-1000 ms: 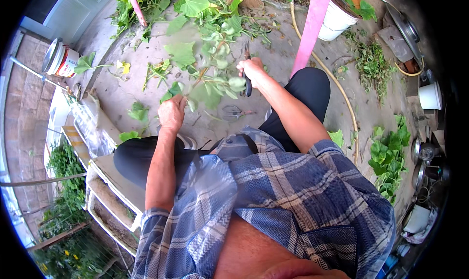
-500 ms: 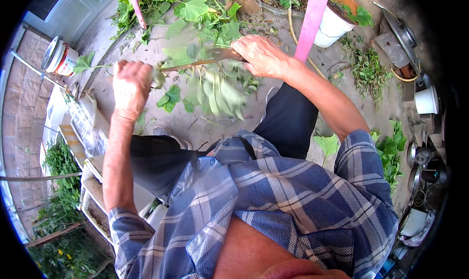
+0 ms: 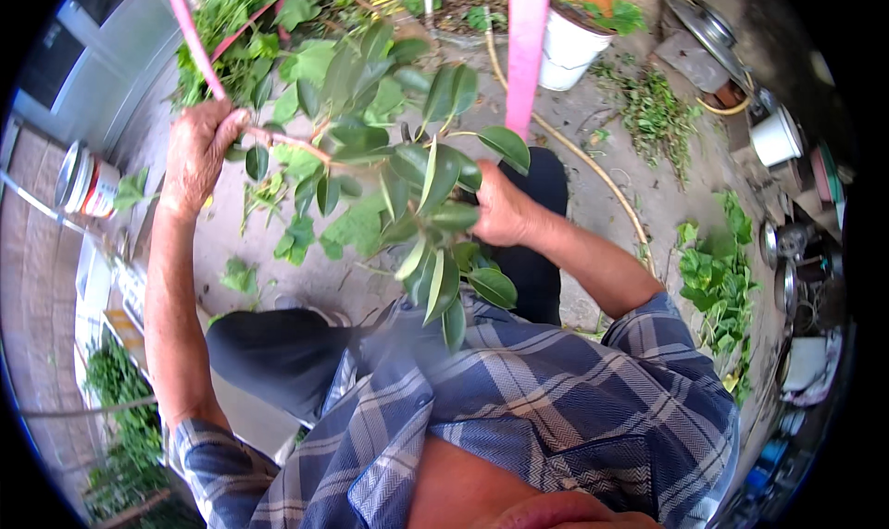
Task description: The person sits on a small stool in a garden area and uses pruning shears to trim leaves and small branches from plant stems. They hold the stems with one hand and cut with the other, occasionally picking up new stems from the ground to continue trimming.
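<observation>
A leafy branch [image 3: 428, 179] with thick, glossy green leaves spans the space between my hands, above the ground. My left hand [image 3: 196, 157] is closed round the reddish-brown stem at its left end. At the other end, my right hand [image 3: 507, 212] is curled among the leaves; foliage covers its fingers and whatever they hold. Beneath the branch, broad cut leaves [image 3: 356, 231] lie on the concrete. A pink post [image 3: 526, 57] rises just beyond my right hand, and another pink bar [image 3: 193, 34] slants down to my left hand.
A white bucket [image 3: 569, 52] stands beyond the right post, with a hose [image 3: 585, 149] curving past. A paint pail [image 3: 85, 182] is at the left. Leafy plants [image 3: 718, 284] and pots and pans [image 3: 787, 293] line the right side. Cut greenery [image 3: 222, 29] is heaped at the back left.
The branch has swung up, its leaves now higher and spread toward me. My right hand has dropped lower, behind the foliage. My left hand keeps its hold, and the view has shifted.
</observation>
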`<state>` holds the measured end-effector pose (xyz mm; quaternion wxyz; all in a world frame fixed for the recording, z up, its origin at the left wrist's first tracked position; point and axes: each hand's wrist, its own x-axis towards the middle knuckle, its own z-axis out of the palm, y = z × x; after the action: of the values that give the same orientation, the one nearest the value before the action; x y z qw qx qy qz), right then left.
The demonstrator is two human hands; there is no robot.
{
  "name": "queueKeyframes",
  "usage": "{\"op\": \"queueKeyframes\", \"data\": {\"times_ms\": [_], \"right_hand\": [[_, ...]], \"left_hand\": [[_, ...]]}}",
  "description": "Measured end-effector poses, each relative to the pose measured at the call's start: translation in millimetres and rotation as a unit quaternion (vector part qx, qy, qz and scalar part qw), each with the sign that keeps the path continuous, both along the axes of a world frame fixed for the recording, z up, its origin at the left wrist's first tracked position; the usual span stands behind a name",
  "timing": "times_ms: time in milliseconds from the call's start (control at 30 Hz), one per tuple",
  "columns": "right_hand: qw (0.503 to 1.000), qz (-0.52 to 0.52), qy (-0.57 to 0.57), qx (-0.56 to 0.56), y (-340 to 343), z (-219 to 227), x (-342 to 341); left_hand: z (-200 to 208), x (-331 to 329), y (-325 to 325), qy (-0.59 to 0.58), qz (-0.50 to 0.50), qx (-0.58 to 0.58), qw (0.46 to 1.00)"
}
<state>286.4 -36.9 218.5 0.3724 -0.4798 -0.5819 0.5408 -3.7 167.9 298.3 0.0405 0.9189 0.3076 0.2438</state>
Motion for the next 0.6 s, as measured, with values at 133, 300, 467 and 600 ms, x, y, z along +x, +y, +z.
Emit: {"op": "queueKeyframes", "data": {"times_ms": [133,300,467,600], "right_hand": [[0.973,-0.144,0.062,0.169,-30.4,-15.6,0.9],[0.944,-0.255,0.207,0.045,-100.3,-51.5,45.7],[0.822,-0.552,0.135,0.026,-182.1,-22.3,78.3],[0.710,-0.659,0.162,0.188,-173.1,-33.5,130.5]], "left_hand": [[-29.9,27.6,0.5,-0.042,-0.049,-0.095,0.993],[-32.0,62.6,-36.9,-0.238,-0.029,0.052,0.969],[-112.1,40.1,-19.6,-0.225,0.094,-0.009,0.970],[-230.2,-27.4,-7.1,-0.093,0.173,-0.060,0.979]]}}
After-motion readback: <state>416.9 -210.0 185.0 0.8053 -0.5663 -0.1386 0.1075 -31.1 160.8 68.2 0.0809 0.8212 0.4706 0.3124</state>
